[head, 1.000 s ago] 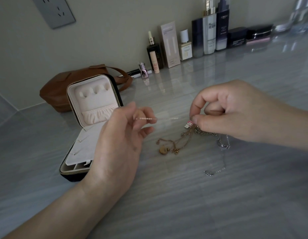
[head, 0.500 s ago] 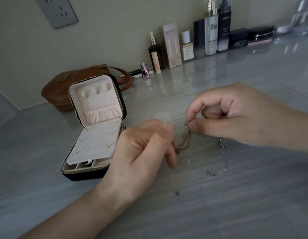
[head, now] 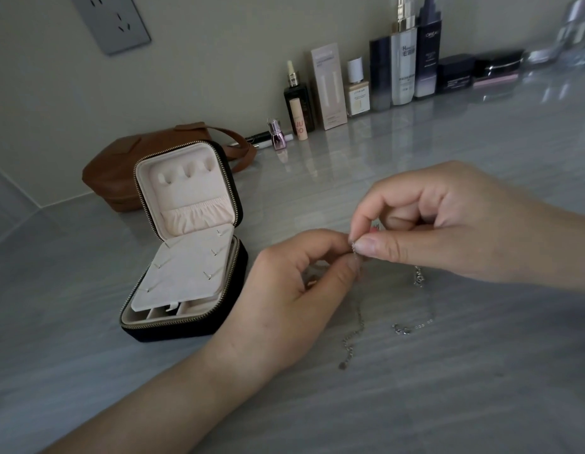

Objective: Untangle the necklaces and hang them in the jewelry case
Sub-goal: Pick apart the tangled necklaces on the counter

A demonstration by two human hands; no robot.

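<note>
Risen since a moment ago, the left hand (head: 284, 290) meets the right hand (head: 448, 224); both pinch the tangled necklaces (head: 418, 279), thin silver chains trailing onto the counter (head: 415, 404) beside the open jewelry case (head: 186, 329).

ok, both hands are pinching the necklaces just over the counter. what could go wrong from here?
1. The left hand and right hand pinch the necklaces at almost the same spot. Pulling apart there may tighten the knot or snap a fine link.
2. Loose chain ends trail on the counter. Lifting could drag them into a fresh tangle.
3. The light is dim, so thin links are hard to follow.
</note>
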